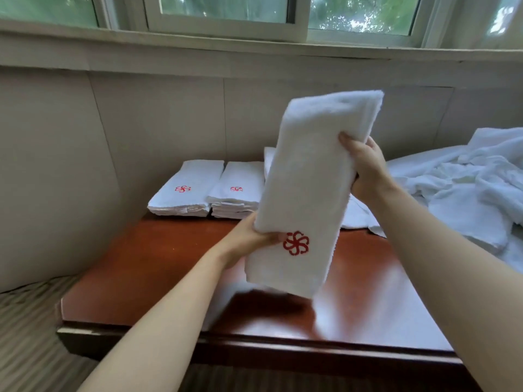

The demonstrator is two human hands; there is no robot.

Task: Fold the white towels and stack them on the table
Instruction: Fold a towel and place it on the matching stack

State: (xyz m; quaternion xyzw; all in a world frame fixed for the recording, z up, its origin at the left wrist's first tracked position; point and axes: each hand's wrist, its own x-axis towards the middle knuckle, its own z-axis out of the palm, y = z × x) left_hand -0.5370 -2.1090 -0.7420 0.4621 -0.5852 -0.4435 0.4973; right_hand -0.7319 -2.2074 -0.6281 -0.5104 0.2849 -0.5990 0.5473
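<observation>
Head view, left to right. Far left of the table: two stacks of folded towels against the wall, left stack and middle stack, each with the red logo facing up, edges fairly square. A third pile sits behind the held towel, mostly hidden.

Left hand grips the lower part of the folded towel, thumb on the front face just beside the red logo, other fingers hidden behind the cloth. The towel is in the air above the table, a long narrow strip tilted up to the right, lower end just clear of the wood.

Right hand pinches the upper right edge, thumb in front, fingers wrapped behind. Both hands are closed on the cloth.

Far right: a heap of unfolded white towels waiting on a white surface.

Step in hand, judged: last fold, then stacking. To do it well, bring the top end down behind so the logo ends up outside, match corners before letting go, keep side edges flush. Lay it flat logo-up like the others, on the shorter stack, and press once to flatten. Risk: loose layers at the lower end slipping apart if the left grip slackens.
</observation>
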